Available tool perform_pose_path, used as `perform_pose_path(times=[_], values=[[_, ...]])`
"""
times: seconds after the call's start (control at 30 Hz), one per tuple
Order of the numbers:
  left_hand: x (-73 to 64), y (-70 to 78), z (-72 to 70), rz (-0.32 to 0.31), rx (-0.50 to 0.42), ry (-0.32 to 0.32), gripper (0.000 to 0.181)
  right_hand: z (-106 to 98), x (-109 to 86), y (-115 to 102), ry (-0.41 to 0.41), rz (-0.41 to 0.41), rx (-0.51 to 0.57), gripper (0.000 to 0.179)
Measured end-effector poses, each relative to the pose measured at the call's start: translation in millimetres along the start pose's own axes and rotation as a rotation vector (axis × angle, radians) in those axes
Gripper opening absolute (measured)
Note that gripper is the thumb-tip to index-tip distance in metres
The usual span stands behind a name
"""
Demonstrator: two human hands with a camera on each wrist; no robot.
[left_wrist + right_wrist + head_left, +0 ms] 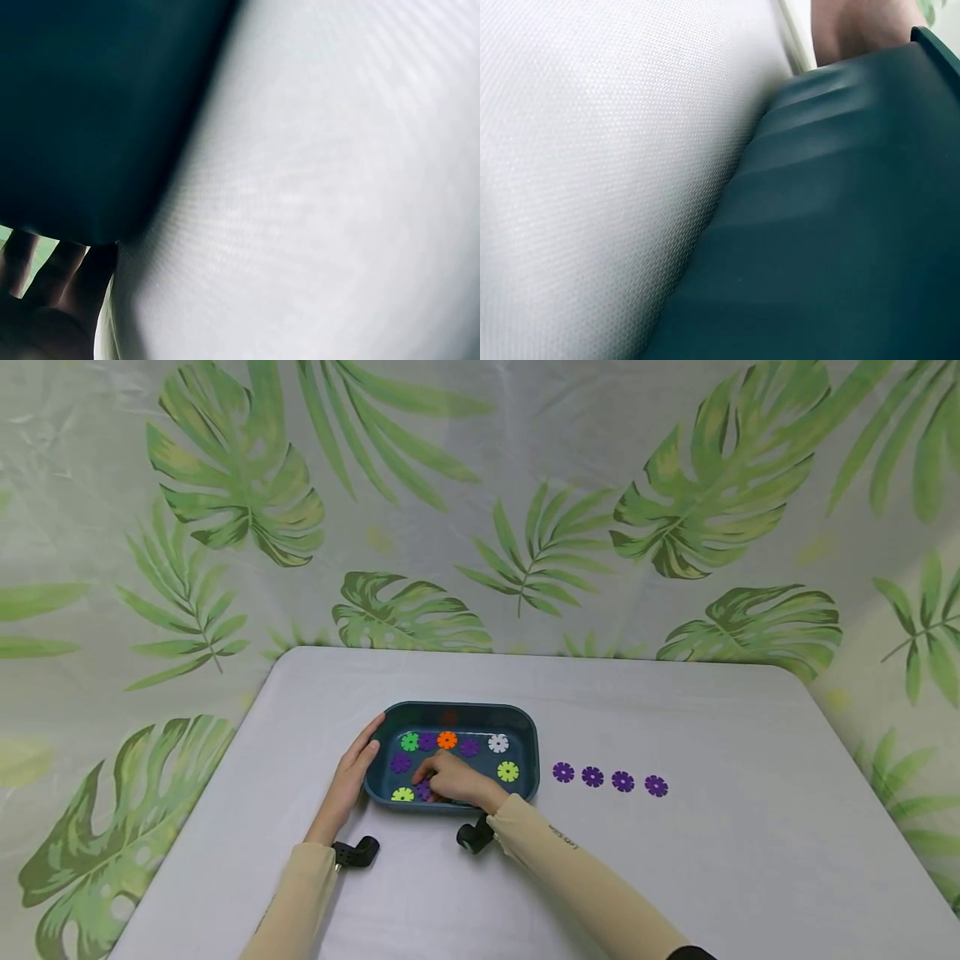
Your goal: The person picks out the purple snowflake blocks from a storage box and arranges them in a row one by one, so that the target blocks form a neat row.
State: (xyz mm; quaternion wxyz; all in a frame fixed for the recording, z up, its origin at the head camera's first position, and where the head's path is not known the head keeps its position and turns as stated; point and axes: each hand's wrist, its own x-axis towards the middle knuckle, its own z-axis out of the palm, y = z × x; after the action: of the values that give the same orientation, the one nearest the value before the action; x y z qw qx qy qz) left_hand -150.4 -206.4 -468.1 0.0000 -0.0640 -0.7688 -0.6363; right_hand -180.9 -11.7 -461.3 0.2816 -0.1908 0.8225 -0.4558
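In the head view my left hand (352, 777) rests along the left wall of a dark teal plastic basin (536, 752), its fingers fairly straight against the side. The left wrist view shows those fingers (56, 274) touching the basin's outer surface. My right hand (453, 779) reaches over the front rim into the basin. Its index finger and thumb are bent about a purple snowflake disc (423, 791) near the front left. Around it lie a yellow-green disc (402, 795), another purple disc (401, 762), a green disc (409, 742) and an orange disc (447, 740).
A white disc (498, 743) and a second yellow-green disc (507, 772) lie in the basin's right part. Right of the basin, several purple discs (592, 777) form a row on the white table (720, 860). A leaf-patterned cloth (555, 468) hangs behind.
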Motion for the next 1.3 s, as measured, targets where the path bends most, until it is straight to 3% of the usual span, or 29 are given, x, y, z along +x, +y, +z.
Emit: perform_pose_path(times=[0.17, 0.43, 0.63, 0.83, 1.17, 1.3], values=[[0.2, 0.5, 0.6, -0.005, -0.001, 0.001, 0.046, 0, 1.3, 2, 0.022, -0.030, 0.037, 0.026], [1.1, 1.8, 1.3, -0.013, 0.008, 0.001, 0.046, -10, -1.5, 5, 0.107, -0.047, 0.112, 0.007], [0.5, 2.1, 1.4, -0.008, 0.021, 0.008, 0.046, -25, -8.9, 11, 0.145, -0.097, 0.176, 0.011], [-1.6, 2.7, 1.3, -0.010, 0.026, 0.010, 0.047, -45, -26.6, 15, 0.163, -0.126, 0.299, 0.013], [-1.6, 4.1, 1.9, -0.016, 0.033, 0.012, 0.046, -100, -68.7, 27, 0.247, -0.097, 0.303, 0.021], [-2.1, 4.8, 2.0, -0.020, 0.029, 0.011, 0.046, -123, -90.2, 49, 0.293, -0.087, 0.307, 0.024]])
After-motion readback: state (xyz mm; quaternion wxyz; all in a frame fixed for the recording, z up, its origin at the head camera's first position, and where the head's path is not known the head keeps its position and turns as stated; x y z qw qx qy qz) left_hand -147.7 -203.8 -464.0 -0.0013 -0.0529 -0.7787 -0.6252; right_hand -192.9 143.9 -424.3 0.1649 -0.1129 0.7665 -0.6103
